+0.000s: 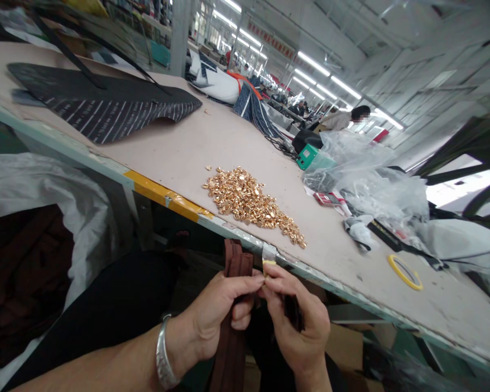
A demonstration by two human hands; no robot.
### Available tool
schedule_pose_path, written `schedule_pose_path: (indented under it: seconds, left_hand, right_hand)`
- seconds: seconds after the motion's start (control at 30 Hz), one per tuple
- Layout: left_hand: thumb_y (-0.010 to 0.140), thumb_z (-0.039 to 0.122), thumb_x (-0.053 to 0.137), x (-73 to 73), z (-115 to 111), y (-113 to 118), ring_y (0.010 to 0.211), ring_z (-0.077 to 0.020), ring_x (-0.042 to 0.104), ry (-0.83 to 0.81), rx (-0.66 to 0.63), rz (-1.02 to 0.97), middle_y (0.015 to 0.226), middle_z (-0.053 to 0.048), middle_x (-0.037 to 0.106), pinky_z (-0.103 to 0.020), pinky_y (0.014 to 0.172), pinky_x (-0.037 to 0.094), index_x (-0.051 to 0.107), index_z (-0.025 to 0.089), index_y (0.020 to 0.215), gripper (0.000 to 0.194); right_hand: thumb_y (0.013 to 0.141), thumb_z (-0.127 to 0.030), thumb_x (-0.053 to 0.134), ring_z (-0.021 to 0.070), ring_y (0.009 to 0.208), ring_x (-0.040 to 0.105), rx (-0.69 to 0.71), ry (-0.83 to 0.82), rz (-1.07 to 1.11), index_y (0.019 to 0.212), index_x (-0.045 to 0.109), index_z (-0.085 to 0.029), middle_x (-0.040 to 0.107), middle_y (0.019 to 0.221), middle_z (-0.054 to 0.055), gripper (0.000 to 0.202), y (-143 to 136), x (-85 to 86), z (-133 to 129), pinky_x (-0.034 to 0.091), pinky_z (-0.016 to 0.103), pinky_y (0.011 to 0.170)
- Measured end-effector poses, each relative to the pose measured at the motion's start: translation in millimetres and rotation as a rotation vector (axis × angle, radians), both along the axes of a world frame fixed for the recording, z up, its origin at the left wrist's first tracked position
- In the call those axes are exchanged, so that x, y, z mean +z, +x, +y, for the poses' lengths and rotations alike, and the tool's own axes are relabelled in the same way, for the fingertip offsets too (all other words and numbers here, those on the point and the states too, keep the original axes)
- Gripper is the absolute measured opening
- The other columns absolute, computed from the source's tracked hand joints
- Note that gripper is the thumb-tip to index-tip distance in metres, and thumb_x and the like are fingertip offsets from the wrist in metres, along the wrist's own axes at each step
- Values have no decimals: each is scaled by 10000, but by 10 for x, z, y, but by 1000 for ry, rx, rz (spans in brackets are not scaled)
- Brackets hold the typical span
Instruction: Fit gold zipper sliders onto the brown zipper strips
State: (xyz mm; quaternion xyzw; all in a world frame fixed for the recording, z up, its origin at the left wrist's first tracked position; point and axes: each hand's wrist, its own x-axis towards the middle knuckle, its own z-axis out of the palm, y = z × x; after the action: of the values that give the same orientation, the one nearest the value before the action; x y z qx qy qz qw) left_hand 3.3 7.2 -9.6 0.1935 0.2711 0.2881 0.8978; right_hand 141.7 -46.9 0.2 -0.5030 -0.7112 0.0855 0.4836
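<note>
My left hand [220, 305], with a silver bangle at the wrist, is closed around brown zipper tape [232, 343]. The tape hangs down past my palm, and its folded upper end stands above my thumb near the table edge. My right hand [296, 321] is closed in a pinch, its fingertips meeting my left thumb tip. What lies between those fingertips is too small and covered to make out; something dark brown shows inside the curled fingers. Just beyond both hands, a heap of small gold metal pieces, seemingly zipper sliders [245, 198], lies on the table [167, 158].
Black printed sheet material [118, 103] lies at the far left of the table. To the right are clear plastic bags [375, 179], a green box [308, 157], a red-and-white packet [329, 199] and a yellow tape roll [405, 272]. A white sack [85, 218] stands at lower left.
</note>
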Motion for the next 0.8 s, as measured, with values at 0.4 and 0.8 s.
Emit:
schedule_pose_path:
  seconds: [0.4,0.8]
  left_hand:
    - [664,218,644,64,-35,-64,339,-41,270,211,-45,141,374,90,380,-193,378,187,597,160,674,75]
    - [633,188,701,111,-97,-104,420,-55,359,445,-295,196,469,77,454,-187,398,238,586,158,699,136]
  right_hand:
    - [814,-195,702,94,576,529,-241,-252,380,939,692,-232,568,676,-45,130,-42,45,-24,451,193,540]
    - [796,-289,730,99,552,526,-118,-432,632,693,663,-181,574,618,-22,164,-191,89,-152,431,203,518]
